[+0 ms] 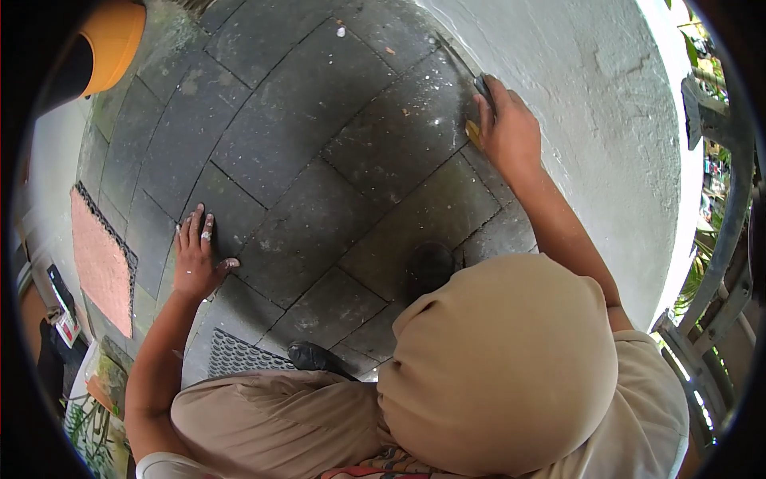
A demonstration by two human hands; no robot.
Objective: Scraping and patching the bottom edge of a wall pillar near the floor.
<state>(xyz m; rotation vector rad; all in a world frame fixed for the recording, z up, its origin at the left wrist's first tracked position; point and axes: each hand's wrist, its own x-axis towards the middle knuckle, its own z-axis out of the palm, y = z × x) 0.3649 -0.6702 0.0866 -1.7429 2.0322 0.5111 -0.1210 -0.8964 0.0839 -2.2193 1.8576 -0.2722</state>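
Room is left now between the spread left hand (199, 259) and the right hand (515, 136), where the floor (311, 120) could be skimmed. Rightward, passage is stopped by the wall (590, 104), its foot crowded by the gripped tool (459, 60); nearer, reach is blocked by the right knee (507, 359).

You are looking down on a floor of dark grey tiles (279, 120), with pale flecks (341, 32) dotting it. On your right a rough pale wall (590, 120) is rising, and bright daylight is showing beyond it among greenery (691, 49). At left a pink mat (100, 259) is lying flat; near left, green leaves (88, 435) are spreading
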